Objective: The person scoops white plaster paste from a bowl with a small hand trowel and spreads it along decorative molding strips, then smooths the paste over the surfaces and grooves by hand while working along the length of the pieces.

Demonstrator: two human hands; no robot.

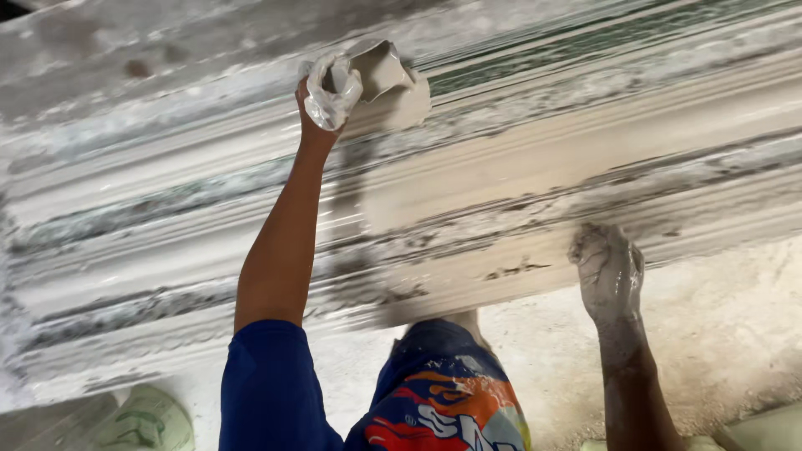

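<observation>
My left hand (pixel 330 90), wrapped in thin clear plastic, reaches far out and grips a small plaster-smeared container (pixel 382 68) tipped over a long ribbed plaster moulding (pixel 535 179). A patch of wet grey plaster (pixel 407 107) lies on the moulding just under the container. Coated in grey plaster, my right hand (pixel 608 271) presses flat with its fingers together on the moulding's near edge and holds nothing. The moulding runs across the whole view, streaked white and grey.
A blue sleeve (pixel 267 384) covers my left upper arm, and my colourful patterned shorts (pixel 443 405) show at the bottom centre. A pale green sandal (pixel 149 422) lies at the bottom left. Sandy, plaster-dusted floor (pixel 727 334) spreads at the right.
</observation>
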